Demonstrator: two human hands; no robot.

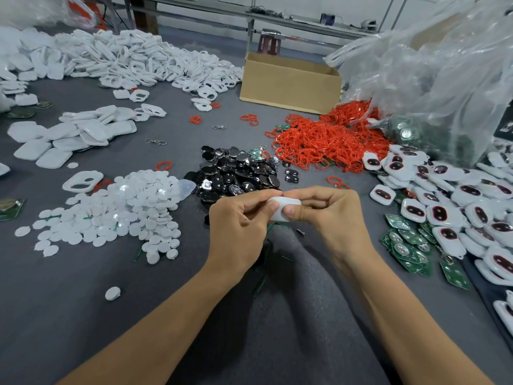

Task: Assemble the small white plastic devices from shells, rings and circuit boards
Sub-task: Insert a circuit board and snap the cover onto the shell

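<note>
Both hands meet over the grey mat at the centre, holding one small white shell (281, 208) between them. My left hand (238, 229) pinches its left side with thumb and fingers curled. My right hand (330, 211) grips its right side, thumb pressed on the front face. What is inside the shell is hidden. Just beyond the hands lies a heap of black button pads (236, 173). Red rings (319, 143) are piled farther right. Green circuit boards (408, 245) lie to the right of my right hand.
White round caps (125, 212) are heaped at left, flat white shells (72, 137) beyond them, and frame shells (144, 59) along the back. Assembled white devices (458, 201) crowd the right edge. A cardboard box (288, 84) and clear plastic bags (433, 73) stand behind.
</note>
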